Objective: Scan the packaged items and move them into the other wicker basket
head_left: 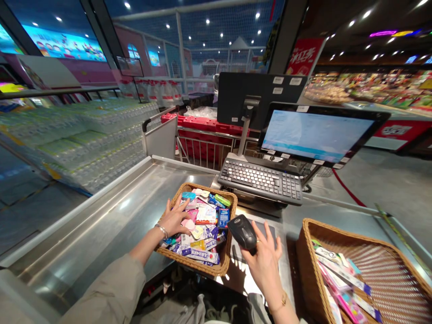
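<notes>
My left hand (174,218) rests with spread fingers on the packets in a wicker basket (195,265), holding nothing that I can see. The basket is packed with small bright packets, among them a blue box (223,218) and several long white-and-blue sticks (202,256). My right hand (265,265) grips a black handheld barcode scanner (242,231) near the thumb, beside the basket. A second wicker basket (367,265) stands to the right, with several long packets (344,288) lying at its near side.
A steel checkout counter (101,225) runs along the left. A keyboard (259,180) and a screen (317,132) stand ahead, with a dark rear-facing monitor (259,96) behind them. A shopping cart (202,144) and stacked bottled water (84,139) lie beyond.
</notes>
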Tool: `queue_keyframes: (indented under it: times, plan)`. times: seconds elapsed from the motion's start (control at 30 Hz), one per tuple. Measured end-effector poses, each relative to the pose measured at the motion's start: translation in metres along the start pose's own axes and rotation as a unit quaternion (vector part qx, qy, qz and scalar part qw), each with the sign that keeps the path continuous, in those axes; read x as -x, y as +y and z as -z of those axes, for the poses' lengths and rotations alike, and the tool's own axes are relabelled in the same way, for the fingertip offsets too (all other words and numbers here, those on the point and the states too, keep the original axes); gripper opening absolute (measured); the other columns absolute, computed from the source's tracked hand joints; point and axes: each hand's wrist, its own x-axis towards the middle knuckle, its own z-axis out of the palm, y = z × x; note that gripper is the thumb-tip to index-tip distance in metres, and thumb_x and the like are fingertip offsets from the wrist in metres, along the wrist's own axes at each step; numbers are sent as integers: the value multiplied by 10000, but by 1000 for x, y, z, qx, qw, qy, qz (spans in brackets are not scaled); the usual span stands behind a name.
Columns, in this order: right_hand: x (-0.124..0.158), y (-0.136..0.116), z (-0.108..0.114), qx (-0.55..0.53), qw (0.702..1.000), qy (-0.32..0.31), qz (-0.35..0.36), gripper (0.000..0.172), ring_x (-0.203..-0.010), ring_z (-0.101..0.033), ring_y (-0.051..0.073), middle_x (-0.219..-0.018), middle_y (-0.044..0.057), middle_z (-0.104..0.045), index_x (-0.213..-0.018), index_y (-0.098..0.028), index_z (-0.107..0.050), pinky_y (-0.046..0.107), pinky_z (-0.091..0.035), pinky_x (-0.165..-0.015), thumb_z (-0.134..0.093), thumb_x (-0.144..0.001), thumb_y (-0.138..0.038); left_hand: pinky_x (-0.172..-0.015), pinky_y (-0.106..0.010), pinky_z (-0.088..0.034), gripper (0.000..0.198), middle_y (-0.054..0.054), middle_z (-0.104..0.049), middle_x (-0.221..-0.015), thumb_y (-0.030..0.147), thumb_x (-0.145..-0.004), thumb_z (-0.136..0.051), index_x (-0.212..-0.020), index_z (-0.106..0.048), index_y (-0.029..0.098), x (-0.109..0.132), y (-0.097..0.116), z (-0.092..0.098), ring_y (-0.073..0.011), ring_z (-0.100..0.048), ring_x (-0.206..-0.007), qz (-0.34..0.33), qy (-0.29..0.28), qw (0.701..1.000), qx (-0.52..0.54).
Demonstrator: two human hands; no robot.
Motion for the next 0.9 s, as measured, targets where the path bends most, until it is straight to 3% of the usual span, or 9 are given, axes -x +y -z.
queue_keyframes:
  times: [0.2,0.5,0.9]
  plan:
    - [0,3,2,-3,1000,5,1,77,-1437,-266,356,-1384,62,-570,-774,-217,-684,666,-126,-1110,-613,-786,-245,-1084,-701,149,507,-42,-262,-1599,637,-598,-768,-977,-706,305,10,9,12,-383,-17,-1492,-13,63,998,-15]
    - [0,4,4,-5,1000,15,7,98,-1439,-267,349,-1380,59,-573,-830,-228,-702,663,-113,-1122,-621,-776,-243,-1110,-716,107,446,-49,-283,-1589,611,-706,-709,-998,-682,276,4,50,41,-382,-47,-1491,-28,148,988,-32]
    - [4,20,13,3,1000,29,-7,68,-1446,-249,347,-1384,49,-571,-803,-225,-677,657,-58,-1127,-631,-779,-267,-1113,-734,89,390,-71,-325,-1568,577,-761,-673,-952,-657,238,-21,92,46,-395,-58,-1486,-32,234,971,-29]
